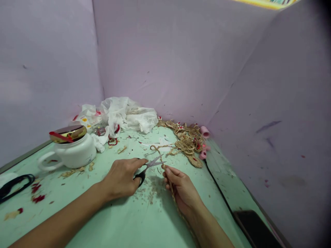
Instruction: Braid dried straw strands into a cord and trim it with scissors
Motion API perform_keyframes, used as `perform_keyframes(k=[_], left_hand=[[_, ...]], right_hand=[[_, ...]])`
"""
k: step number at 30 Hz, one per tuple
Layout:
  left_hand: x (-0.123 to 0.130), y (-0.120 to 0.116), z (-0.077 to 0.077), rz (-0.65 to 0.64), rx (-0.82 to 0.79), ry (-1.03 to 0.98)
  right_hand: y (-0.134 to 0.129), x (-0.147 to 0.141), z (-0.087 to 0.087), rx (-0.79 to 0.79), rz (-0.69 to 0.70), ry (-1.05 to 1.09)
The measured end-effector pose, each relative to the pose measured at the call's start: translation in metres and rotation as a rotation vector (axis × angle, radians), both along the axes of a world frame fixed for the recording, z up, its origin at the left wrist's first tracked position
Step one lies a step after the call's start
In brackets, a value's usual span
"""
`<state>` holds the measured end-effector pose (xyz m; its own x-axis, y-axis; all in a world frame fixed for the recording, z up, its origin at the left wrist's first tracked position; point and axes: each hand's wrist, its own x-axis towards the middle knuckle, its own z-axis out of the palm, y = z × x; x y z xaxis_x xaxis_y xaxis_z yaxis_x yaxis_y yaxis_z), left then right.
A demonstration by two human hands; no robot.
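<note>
My left hand has its fingers in the black handles of a pair of scissors. The scissor blades are apart and point right, with a braided jute cord between or just beside their tips. My right hand pinches that cord between thumb and fingers, just below the blades. From the pinch the cord runs down past my right wrist, and its upper part reaches a small loop. Behind lies a heap of coiled jute braid with small red and white bits.
A white mug with a gold-rimmed lid stands left. White plastic bags lie at the back. A pink device with a black cable, a pink spool and a dark phone are right. Walls enclose the green table.
</note>
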<state>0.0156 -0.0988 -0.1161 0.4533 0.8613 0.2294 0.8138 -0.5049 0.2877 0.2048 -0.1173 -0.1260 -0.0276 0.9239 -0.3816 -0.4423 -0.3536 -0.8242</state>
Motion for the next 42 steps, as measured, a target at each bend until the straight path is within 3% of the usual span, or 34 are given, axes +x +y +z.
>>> perform_keyframes(k=[8, 15, 17, 22, 26, 34, 39, 42], left_hand=[[0.0, -0.001, 0.0, -0.09, 0.02, 0.092], [0.001, -0.002, 0.001, -0.036, -0.011, 0.142], [0.001, -0.001, 0.0, -0.033, -0.007, 0.148], [0.0, -0.001, -0.002, -0.028, 0.034, 0.098], [-0.001, -0.003, -0.001, -0.108, 0.092, 0.117], [0.0, -0.003, 0.0, -0.113, 0.125, 0.221], [-0.001, -0.003, 0.005, -0.158, 0.114, 0.27], [-0.001, -0.004, 0.006, -0.169, 0.125, 0.3]], right_hand=[[0.0, -0.001, 0.002, 0.024, 0.048, 0.042], [-0.008, -0.001, 0.01, 0.163, 0.278, 0.038], [-0.008, -0.001, 0.011, 0.151, 0.268, 0.03], [-0.003, -0.001, 0.006, -0.001, 0.084, 0.006], [0.0, 0.001, 0.004, -0.05, 0.007, 0.014], [-0.006, 0.0, 0.011, 0.045, 0.083, 0.032], [-0.005, 0.006, 0.013, 0.006, 0.195, -0.02], [-0.004, 0.008, 0.013, -0.002, 0.172, -0.101]])
